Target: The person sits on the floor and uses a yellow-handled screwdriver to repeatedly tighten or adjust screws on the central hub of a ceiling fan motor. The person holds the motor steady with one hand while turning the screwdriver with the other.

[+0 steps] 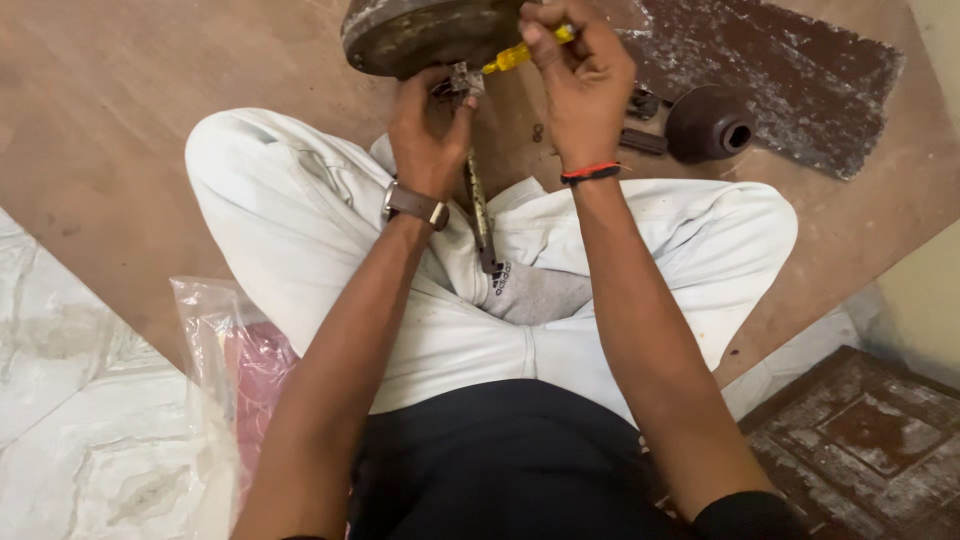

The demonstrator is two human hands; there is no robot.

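I sit cross-legged on a brown floor in white trousers. My left hand [428,130], with a wristwatch, grips the top of a thin metal rod [480,210] where it meets a small metal fitting [465,80] under a round, dusty dark metal housing [425,30]. My right hand [578,85], with a red wrist thread, is closed around a yellow-handled screwdriver [515,55] whose tip points at that fitting. The rod runs down toward my lap, ending near a grey sock [535,290].
A dark rounded metal cup [708,123] and small dark parts [642,140] lie on the floor to the right, by a worn maroon mat [780,70]. A clear plastic bag [215,350] with pink contents sits at my left. White tiles [80,400] border the lower left.
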